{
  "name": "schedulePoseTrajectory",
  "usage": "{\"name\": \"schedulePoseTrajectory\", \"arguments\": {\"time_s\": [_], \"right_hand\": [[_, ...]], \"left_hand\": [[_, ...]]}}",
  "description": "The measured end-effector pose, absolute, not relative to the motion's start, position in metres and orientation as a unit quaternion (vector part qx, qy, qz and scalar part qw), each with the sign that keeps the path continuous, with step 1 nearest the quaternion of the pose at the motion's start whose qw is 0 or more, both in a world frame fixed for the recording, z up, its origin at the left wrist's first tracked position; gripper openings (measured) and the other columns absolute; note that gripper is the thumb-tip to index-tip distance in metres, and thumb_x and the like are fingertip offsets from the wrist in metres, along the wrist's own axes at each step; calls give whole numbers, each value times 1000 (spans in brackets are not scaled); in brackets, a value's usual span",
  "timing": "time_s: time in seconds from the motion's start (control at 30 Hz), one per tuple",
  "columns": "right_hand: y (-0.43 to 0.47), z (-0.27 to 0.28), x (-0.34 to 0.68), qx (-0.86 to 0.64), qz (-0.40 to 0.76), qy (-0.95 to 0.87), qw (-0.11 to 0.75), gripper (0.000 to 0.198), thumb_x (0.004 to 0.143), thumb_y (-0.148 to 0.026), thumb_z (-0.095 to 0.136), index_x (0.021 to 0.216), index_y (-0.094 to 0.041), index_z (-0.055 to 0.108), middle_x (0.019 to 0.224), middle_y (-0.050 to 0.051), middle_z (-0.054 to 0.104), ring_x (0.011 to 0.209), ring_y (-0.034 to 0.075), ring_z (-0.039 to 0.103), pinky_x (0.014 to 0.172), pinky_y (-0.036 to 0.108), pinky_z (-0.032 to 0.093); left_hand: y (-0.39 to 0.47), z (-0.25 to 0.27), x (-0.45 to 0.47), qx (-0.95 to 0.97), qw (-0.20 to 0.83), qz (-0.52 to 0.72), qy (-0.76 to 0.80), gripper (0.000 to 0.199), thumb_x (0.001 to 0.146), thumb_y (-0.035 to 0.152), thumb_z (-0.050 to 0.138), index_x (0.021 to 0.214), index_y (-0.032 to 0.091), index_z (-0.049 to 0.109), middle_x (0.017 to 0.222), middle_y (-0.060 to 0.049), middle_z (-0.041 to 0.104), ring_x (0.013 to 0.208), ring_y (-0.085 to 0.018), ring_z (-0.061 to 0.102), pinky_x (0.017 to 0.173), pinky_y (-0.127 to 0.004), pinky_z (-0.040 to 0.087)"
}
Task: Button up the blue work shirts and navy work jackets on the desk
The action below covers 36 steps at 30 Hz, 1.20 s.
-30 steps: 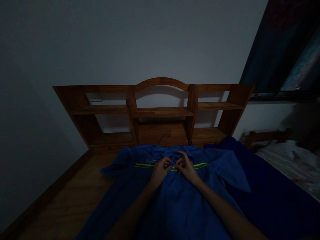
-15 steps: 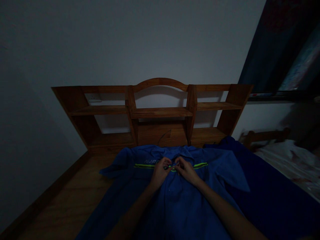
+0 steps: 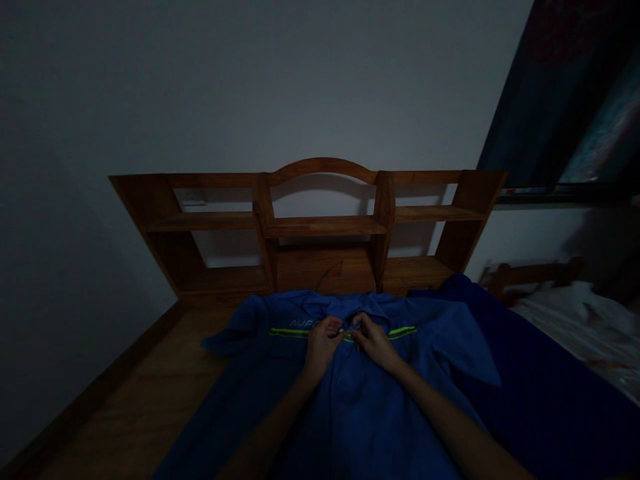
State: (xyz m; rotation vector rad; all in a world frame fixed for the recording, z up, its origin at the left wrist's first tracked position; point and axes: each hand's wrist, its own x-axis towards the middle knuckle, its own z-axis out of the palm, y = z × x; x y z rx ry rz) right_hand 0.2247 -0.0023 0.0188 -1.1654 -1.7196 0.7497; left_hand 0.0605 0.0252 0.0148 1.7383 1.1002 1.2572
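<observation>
A blue short-sleeved work shirt (image 3: 360, 393) with a yellow-green stripe across the chest and pale lettering lies spread out in front of me, collar toward the shelf. My left hand (image 3: 323, 340) pinches the shirt's front edge at the stripe, close below the collar. Facing it, my right hand (image 3: 373, 339) is closed on the opposite front edge, fingertips almost meeting those of the left. The small bit of cloth between the fingertips is dark, and whether a button is there I cannot make out.
A wooden shelf unit (image 3: 325, 228) with an arched top stands against the wall behind the shirt. Bare wooden boards (image 3: 155, 393) show at the left. Dark blue cloth (image 3: 540, 400) lies on the right, beside another bed with pale bedding (image 3: 585, 320). A dark curtain (image 3: 535, 100) hangs upper right.
My left fingers have shifted slightly and uncurled a little at the shirt's front edge. The right hand stays nearly in place. The shirt lies as before.
</observation>
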Motion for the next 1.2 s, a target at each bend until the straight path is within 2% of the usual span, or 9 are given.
{"name": "schedulePoseTrajectory", "arguments": {"time_s": [0.27, 0.87, 1.2], "right_hand": [[-4, 17, 224, -478, 268, -710, 443, 13, 88, -31, 43, 98, -23, 42, 58, -7, 51, 49, 11, 50, 48, 20, 35], [2, 11, 228, -446, 314, -689, 477, 20, 89, -40, 44, 99, -23, 41, 55, -7, 52, 48, 12, 51, 49, 21, 38], [5, 3, 227, -456, 315, -669, 496, 22, 88, -41, 45, 100, -22, 43, 53, -7, 52, 47, 12, 50, 48, 21, 37]], "left_hand": [[24, 16, 59, 685, 351, 487, 413, 17, 71, 26, 66, 86, 19, 66, 86, -5, 67, 81, -17, 64, 75, -28, 50], [25, 20, 57, 702, 316, 499, 398, 14, 74, 28, 64, 84, 19, 66, 83, -3, 68, 77, -16, 66, 73, -28, 53], [27, 11, 61, 680, 339, 510, 402, 18, 75, 32, 63, 85, 18, 66, 86, -5, 68, 80, -17, 66, 76, -29, 53]]}}
